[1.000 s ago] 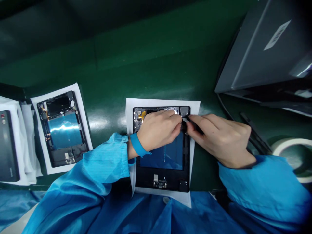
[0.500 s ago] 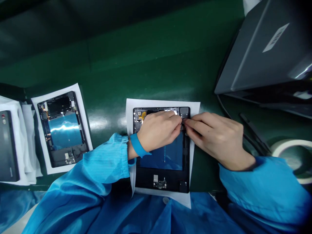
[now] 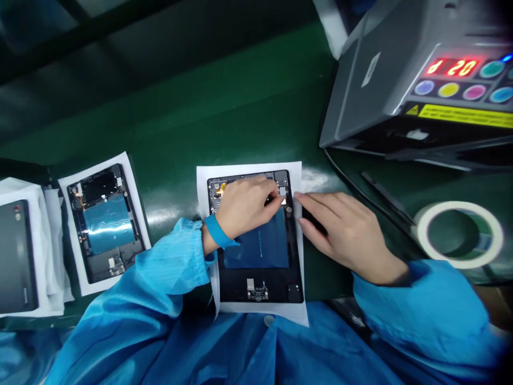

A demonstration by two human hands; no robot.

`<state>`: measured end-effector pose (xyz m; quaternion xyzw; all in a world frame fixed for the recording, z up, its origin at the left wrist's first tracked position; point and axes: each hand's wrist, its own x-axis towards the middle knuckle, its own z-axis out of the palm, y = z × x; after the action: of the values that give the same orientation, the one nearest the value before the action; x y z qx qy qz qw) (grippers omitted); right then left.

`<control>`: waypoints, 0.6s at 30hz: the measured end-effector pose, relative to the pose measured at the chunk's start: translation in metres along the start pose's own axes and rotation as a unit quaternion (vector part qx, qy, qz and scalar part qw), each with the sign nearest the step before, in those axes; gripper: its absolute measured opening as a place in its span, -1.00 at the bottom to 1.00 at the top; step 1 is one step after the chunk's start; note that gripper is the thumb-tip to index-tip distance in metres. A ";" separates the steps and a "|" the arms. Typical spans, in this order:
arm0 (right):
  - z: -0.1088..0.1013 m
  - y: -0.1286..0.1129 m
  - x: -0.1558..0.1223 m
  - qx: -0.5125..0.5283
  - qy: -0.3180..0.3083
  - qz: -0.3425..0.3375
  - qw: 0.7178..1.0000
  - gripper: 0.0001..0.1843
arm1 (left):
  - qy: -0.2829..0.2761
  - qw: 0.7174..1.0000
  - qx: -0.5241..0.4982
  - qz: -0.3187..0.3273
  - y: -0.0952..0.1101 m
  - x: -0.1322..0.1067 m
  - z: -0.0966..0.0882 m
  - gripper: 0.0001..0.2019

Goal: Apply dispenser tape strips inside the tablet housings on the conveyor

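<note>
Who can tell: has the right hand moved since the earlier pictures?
Yes: the right hand moved rightward, from partly over the open tablet to just beyond it.

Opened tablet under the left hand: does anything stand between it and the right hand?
Nothing visible does: the right hand is over the margin of the white sheet, close beside the opened tablet.

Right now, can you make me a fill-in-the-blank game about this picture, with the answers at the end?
A blue wristband circles the person's ____ wrist.
The sheet under the middle tablet is ____.
The tape roll lies to the ____ of that tablet.
The lit digits on the gray machine glow ____.

Missing words: left; white; right; red.
</note>
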<state>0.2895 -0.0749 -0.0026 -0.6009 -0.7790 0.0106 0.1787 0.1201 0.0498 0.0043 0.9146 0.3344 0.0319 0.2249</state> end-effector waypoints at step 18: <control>-0.052 0.129 -0.083 -0.328 0.263 0.177 0.890 -0.63 | 0.006 0.995 0.075 -0.059 0.011 0.012 -0.007 -0.79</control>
<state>0.4422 -0.1274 -0.0061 -0.7337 -0.5436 -0.3728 0.1651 0.1340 0.0527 0.0146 0.9074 0.3904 -0.0009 0.1555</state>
